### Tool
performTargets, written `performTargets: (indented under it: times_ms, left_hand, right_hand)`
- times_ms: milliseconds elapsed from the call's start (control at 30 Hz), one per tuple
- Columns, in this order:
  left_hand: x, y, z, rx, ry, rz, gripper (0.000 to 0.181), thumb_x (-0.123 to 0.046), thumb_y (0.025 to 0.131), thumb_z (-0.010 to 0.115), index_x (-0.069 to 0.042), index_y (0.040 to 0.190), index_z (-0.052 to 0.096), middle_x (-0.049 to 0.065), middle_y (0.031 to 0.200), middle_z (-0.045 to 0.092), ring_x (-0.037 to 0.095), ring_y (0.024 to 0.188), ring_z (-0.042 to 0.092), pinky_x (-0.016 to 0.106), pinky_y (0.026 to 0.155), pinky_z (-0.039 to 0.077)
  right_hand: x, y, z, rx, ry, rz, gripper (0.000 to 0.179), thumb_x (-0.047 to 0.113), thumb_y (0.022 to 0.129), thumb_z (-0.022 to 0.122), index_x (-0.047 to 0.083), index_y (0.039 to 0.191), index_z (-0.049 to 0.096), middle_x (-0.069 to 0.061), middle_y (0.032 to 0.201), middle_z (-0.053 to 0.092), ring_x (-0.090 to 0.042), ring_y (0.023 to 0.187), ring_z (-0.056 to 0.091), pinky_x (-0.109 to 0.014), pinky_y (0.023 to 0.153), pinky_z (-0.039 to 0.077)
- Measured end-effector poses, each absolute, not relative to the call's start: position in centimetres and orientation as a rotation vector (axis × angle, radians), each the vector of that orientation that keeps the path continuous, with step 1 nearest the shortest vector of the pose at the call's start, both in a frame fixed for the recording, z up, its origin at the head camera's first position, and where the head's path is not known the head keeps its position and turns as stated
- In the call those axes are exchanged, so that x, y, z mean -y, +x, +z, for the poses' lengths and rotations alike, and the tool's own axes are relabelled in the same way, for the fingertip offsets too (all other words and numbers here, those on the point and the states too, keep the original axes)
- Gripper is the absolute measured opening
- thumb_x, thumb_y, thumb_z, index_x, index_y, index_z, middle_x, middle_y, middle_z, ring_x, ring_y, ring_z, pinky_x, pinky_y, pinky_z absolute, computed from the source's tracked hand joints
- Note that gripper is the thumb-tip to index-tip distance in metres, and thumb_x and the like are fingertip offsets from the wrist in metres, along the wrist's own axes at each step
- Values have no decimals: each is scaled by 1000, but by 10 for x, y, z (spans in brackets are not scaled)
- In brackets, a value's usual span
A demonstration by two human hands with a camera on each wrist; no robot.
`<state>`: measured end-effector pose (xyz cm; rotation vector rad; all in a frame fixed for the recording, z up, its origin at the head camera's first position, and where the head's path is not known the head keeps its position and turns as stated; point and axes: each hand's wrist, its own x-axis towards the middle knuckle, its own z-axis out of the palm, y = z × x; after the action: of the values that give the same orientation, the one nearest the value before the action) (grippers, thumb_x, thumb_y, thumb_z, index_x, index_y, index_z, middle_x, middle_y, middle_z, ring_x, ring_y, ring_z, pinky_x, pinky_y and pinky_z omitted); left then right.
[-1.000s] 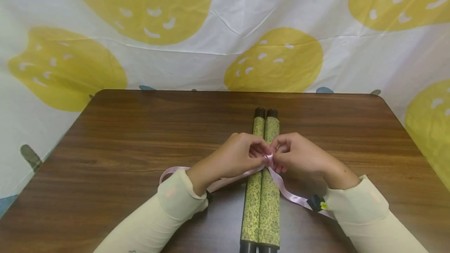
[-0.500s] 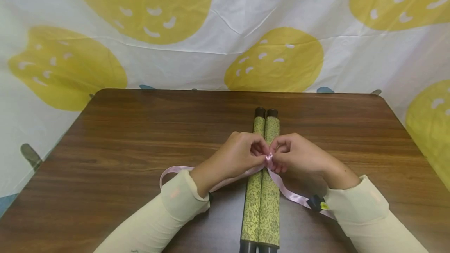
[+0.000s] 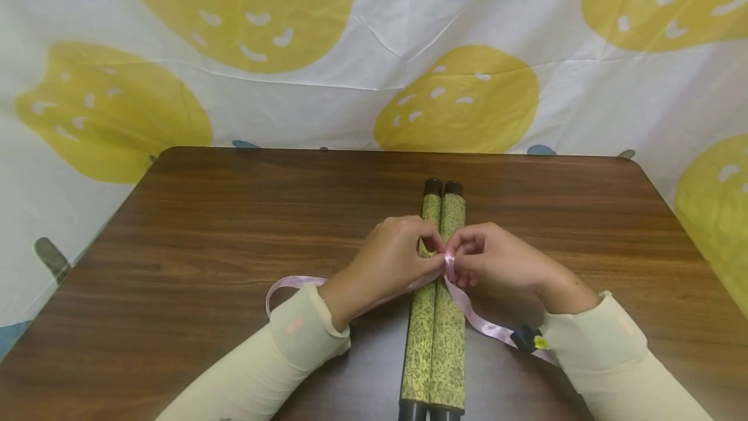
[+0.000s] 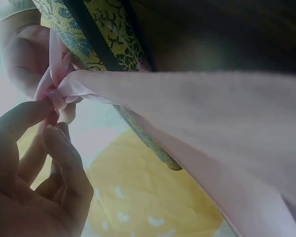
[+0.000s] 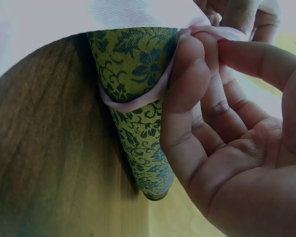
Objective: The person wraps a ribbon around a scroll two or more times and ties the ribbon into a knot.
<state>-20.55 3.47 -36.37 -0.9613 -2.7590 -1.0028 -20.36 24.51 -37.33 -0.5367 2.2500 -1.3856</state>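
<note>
Two slim rolls of a scroll (image 3: pixel 448 343), covered in yellow-green floral brocade with dark end knobs, lie side by side on the table. A pink satin ribbon (image 3: pixel 489 328) goes around the brocade, as its band (image 5: pixel 126 105) shows in the right wrist view. My left hand (image 3: pixel 397 258) pinches the ribbon over the rolls between thumb and fingertips. From the other side my right hand (image 3: pixel 502 265) pinches a fold of it at the knot (image 4: pixel 56 94). The ribbon's tails (image 4: pixel 212 113) trail out to both sides, partly hidden under the wrists.
The dark wood-grain table (image 3: pixel 234 213) has rounded far corners. Behind it hangs a white cloth (image 3: pixel 327 115) printed with yellow fruit shapes. A small black wrist camera (image 3: pixel 526 338) sits by the right cuff, over the ribbon's tail.
My left hand has shifted slightly, its fingertips drawing closer together at the knot. The pink fold between the hands stands narrower and more upright. The right hand and scroll have barely moved.
</note>
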Motion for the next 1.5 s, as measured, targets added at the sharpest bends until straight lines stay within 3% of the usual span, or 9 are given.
performTargets:
  times_ms: [233,500,833,1033,1133,1267,1400,1500]
  left_hand:
    - [-36,-203,-361,2799,-984,-952,7,-27,87,74,-25,91,80,-13,86,73,6,71,63,25,63,48]
    - [-36,-206,-362,2834,-996,-1050,4,-24,84,74,-28,82,74,-17,78,67,4,64,55,23,58,44]
    - [-26,-216,-359,2763,-1043,-1804,7,-9,87,68,-9,84,62,1,79,60,8,56,48,21,49,40]
    - [-21,-220,-362,2674,-985,-1996,3,-4,88,63,-2,88,60,13,90,68,31,74,66,23,51,45]
    - [-19,-219,-364,2668,-945,-2044,4,-4,89,62,-1,91,60,18,96,71,43,73,65,37,45,51]
    - [-18,-218,-365,2649,-926,-2119,4,-1,89,61,0,92,59,19,99,73,34,55,61,54,49,54]
    - [-19,-218,-366,2617,-940,-2134,6,0,88,61,2,93,58,25,91,72,17,48,58,42,47,54]
    - [-20,-220,-368,2601,-946,-2117,7,0,89,63,3,94,58,28,84,69,17,49,58,35,45,52]
  right_hand:
    - [-244,-201,-372,-2266,-544,-1380,10,4,95,56,-4,96,62,-11,80,70,-16,66,63,-30,61,55]
    - [-244,-200,-371,-2295,-568,-1391,7,-1,90,56,-3,93,62,-10,78,69,-16,65,62,-29,60,55]
    - [-251,-200,-369,-2345,-572,-1387,4,1,89,61,-3,87,61,-10,74,65,-14,63,61,-29,59,54]
    - [-255,-198,-368,-2386,-542,-1383,5,1,89,62,-2,85,61,-10,73,65,-15,64,62,-28,59,54]
    - [-258,-196,-367,-2428,-520,-1378,5,1,89,63,-1,84,62,-11,74,65,-15,64,63,-28,58,54]
    - [-261,-193,-367,-2456,-473,-1397,5,2,89,64,-1,85,62,-14,80,65,-17,66,64,-29,58,55]
    - [-262,-190,-367,-2445,-408,-1440,7,4,90,64,-1,86,61,-18,85,65,-19,69,64,-31,60,56]
    - [-263,-188,-367,-2444,-376,-1495,8,4,91,63,-2,88,60,-20,88,68,-19,70,65,-32,62,56]
